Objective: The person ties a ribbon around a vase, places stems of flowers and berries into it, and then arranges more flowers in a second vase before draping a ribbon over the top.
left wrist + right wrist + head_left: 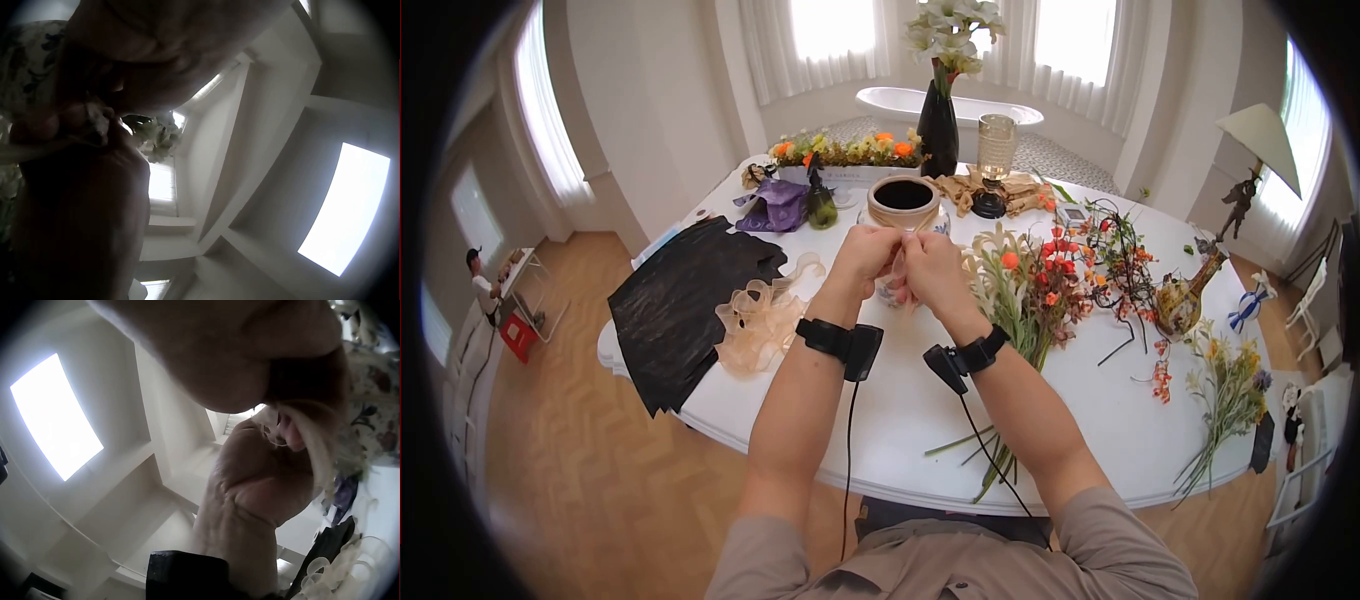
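Both hands meet at the near side of a wide-mouthed white jar [943, 223] with a floral pattern. My left hand [866, 258] and my right hand [938, 266] touch at the fingers, just below the jar's rim [874, 200]. Between them they pinch a pale cream ribbon [320, 447], which hangs as a loop in the right wrist view. Part of the ribbon is hidden by the fingers. Flower patterns on the jar's side [375, 422] show close beside the hands.
Left of the hands lie curled cream ribbon [755, 325] and a black sheet [690, 300]. Flower stems [1020, 290] spread to the right, near a patterned bottle vase [1185, 300]. Behind the jar stand a tall black vase [938, 130] and a glass goblet [996, 150].
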